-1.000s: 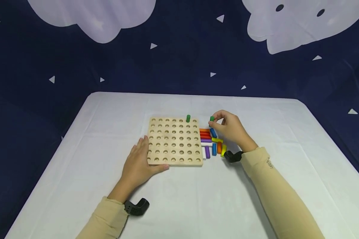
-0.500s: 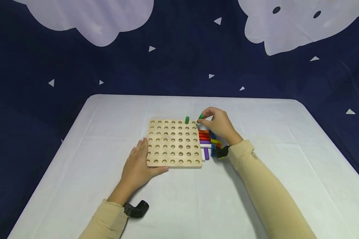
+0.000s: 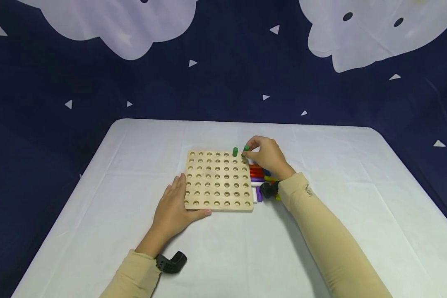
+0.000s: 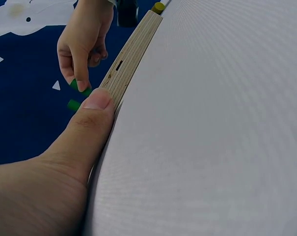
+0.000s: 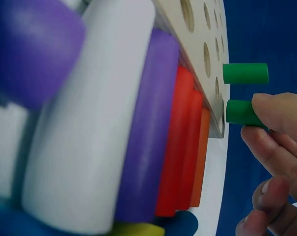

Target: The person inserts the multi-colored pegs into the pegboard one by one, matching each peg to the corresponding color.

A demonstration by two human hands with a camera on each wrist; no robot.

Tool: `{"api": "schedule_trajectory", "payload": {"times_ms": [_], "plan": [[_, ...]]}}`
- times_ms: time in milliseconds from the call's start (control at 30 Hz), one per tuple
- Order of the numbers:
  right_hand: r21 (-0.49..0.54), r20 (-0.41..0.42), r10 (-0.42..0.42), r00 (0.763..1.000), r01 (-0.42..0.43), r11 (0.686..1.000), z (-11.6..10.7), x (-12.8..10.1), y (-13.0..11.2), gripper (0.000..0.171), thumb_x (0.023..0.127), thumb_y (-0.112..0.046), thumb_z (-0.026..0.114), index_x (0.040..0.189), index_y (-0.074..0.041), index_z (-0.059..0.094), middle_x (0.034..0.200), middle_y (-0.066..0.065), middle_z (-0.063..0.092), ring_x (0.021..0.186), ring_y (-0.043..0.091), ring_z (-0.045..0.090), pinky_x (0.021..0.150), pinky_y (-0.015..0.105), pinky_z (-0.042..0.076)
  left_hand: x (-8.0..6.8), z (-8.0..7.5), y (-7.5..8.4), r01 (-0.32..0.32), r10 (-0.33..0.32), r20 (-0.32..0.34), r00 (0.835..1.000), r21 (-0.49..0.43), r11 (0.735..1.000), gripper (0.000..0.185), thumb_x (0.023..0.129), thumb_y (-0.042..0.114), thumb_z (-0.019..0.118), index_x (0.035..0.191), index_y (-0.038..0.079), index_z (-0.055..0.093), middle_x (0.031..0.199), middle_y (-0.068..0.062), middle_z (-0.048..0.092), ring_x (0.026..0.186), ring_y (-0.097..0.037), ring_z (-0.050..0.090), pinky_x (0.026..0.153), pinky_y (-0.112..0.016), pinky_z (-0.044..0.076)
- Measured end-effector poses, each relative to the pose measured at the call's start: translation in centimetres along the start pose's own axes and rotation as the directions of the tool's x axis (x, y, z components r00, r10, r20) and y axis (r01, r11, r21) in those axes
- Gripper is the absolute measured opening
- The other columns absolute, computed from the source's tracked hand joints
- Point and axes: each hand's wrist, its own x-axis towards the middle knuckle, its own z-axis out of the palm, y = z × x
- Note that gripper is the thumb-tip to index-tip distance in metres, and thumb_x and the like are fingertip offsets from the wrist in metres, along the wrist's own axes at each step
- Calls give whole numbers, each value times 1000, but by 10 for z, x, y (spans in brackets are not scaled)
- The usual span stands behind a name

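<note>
A worktop [image 3: 108, 194] covered in a pale white cloth fills the lower half of the head view, its far corners rounded and faint creases running across it. Behind the worktop hangs a dark navy backdrop [image 3: 223, 91] scattered with small white triangles. Above it, at the upper left and upper right, sit two large pale lilac cloud shapes [image 3: 108, 29], the right one marked with dark dots. The light is even and soft.

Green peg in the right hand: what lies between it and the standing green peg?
Nothing: the right wrist view shows a bare gap between the held green peg and the standing green peg.
</note>
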Motion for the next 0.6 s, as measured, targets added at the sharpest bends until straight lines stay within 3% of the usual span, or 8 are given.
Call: {"api": "schedule_trajectory", "payload": {"times_ms": [367,600], "plan": [[-45,9,1,1000,0,999,2,4,-4,23,89,-27,75,107,-14,68,103,3,71,93,22,62,82,37,50,0,0,0,12,-11,13,1000,-4,1000,137,65,70,80,158,-2,10,165,-20,14,154,-34,14,127,-48,12],[-73,40,23,999,-20,997,4,8,-2,24,86,-30,78,101,-15,68,100,2,71,89,23,61,79,36,49,0,0,-1,13,-13,16,1000,-7,1000,136,65,69,80,158,-3,10,165,-20,14,155,-33,13,127,-48,11]]}}
